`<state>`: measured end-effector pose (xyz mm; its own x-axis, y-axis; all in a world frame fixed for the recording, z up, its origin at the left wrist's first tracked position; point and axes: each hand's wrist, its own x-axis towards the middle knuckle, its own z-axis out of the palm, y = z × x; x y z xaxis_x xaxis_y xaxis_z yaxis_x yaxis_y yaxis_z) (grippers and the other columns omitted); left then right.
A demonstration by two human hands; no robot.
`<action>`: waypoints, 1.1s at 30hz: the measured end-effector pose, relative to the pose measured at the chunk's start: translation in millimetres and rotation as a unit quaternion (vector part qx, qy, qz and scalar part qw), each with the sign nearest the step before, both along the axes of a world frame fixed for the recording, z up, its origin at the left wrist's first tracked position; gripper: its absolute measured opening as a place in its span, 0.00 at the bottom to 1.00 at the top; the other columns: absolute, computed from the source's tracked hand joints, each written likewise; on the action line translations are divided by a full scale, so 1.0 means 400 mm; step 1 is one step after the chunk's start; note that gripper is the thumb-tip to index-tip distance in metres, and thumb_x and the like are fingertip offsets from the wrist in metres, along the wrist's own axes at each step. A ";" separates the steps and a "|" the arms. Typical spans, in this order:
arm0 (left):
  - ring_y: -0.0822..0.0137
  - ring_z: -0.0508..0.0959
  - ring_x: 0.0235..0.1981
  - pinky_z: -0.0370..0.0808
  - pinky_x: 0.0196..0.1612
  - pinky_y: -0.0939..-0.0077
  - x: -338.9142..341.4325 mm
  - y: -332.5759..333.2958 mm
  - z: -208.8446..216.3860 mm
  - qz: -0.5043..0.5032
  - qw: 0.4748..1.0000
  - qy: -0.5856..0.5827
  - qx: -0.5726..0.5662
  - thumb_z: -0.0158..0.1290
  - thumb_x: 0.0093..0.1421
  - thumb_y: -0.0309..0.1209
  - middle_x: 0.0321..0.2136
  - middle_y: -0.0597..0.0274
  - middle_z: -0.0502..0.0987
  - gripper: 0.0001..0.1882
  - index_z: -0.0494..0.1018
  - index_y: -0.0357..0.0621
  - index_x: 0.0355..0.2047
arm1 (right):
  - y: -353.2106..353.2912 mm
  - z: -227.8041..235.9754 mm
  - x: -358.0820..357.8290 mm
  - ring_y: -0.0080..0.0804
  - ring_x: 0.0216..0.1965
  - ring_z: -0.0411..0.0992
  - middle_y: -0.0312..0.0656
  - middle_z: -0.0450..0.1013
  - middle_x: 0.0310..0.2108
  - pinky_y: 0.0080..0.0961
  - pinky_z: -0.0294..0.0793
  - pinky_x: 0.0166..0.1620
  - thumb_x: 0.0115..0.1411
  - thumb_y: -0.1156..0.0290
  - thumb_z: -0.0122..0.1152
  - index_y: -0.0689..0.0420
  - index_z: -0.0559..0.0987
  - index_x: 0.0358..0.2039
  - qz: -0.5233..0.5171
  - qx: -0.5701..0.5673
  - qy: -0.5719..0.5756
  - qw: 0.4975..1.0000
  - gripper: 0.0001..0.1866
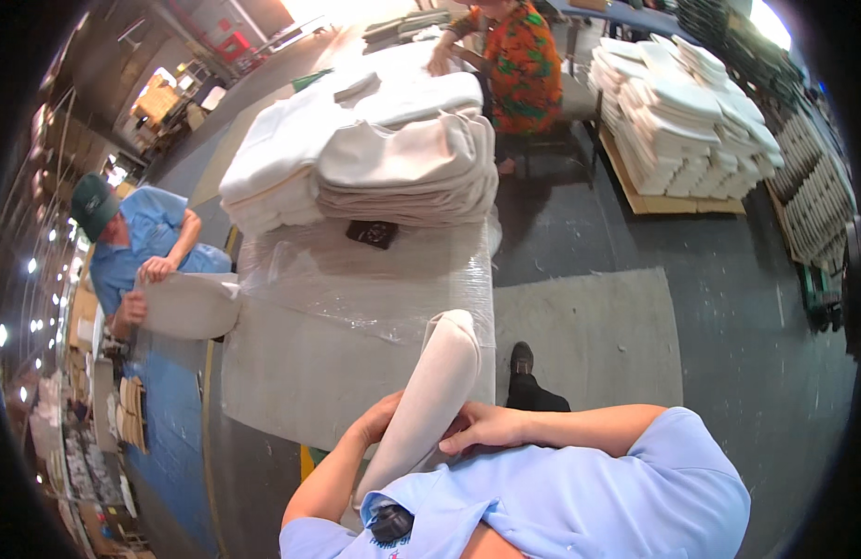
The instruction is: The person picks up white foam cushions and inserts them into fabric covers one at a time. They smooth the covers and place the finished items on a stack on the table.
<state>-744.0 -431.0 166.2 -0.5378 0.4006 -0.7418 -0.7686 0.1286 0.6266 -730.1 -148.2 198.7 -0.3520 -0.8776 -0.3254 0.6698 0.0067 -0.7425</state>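
Note:
A cream padded fabric piece (421,410) stands tilted on edge in front of my chest, its rounded top end pointing toward the table. My right hand (479,427) grips its right side, with the thumb showing and the other fingers partly hidden. On the other side, my left hand (382,417) holds the piece, its fingers out of sight behind the fabric. Just ahead lies the table (309,359), partly wrapped in clear plastic film (356,289). Stacked cream fabric pieces (403,158) lie on its far half, with a small dark item (372,233) at their foot.
At left, a co-worker in blue (137,233) holds a similar cream piece (190,306). Another person in an orange patterned top (524,70) stands beyond the stacks. More cream pieces (682,112) are piled on a pallet at right. A grey mat (589,335) covers floor beside the table.

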 end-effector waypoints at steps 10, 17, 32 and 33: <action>0.69 0.81 0.45 0.78 0.51 0.71 -0.024 0.045 -0.070 -0.033 0.919 0.301 -0.252 0.60 0.70 0.41 0.44 0.55 0.83 0.19 0.80 0.38 0.52 | 0.134 -0.085 -0.137 0.32 0.44 0.80 0.46 0.83 0.46 0.31 0.81 0.48 0.68 0.63 0.64 0.63 0.82 0.56 0.116 0.216 0.163 0.955 0.21; 0.73 0.79 0.34 0.76 0.40 0.73 -0.079 0.100 -0.050 -0.001 0.968 0.183 -0.171 0.63 0.67 0.37 0.31 0.64 0.82 0.16 0.80 0.37 0.47 | 0.161 -0.035 -0.411 0.33 0.38 0.80 0.47 0.83 0.39 0.32 0.79 0.43 0.68 0.59 0.61 0.59 0.85 0.50 -0.083 0.343 0.314 0.881 0.19; 0.54 0.79 0.30 0.75 0.34 0.57 0.025 0.226 -0.018 0.021 0.715 0.559 -0.419 0.60 0.54 0.22 0.26 0.59 0.74 0.09 0.71 0.46 0.31 | 0.055 0.011 -0.442 0.41 0.40 0.78 0.42 0.76 0.37 0.38 0.77 0.43 0.63 0.64 0.72 0.54 0.87 0.41 0.194 0.220 0.470 0.833 0.10; 0.54 0.79 0.29 0.75 0.33 0.58 0.030 0.227 -0.024 0.026 0.712 0.564 -0.416 0.60 0.53 0.22 0.26 0.59 0.74 0.09 0.71 0.46 0.31 | 0.063 0.016 -0.436 0.42 0.40 0.78 0.43 0.76 0.38 0.38 0.77 0.44 0.63 0.63 0.71 0.54 0.87 0.41 0.192 0.210 0.467 0.837 0.10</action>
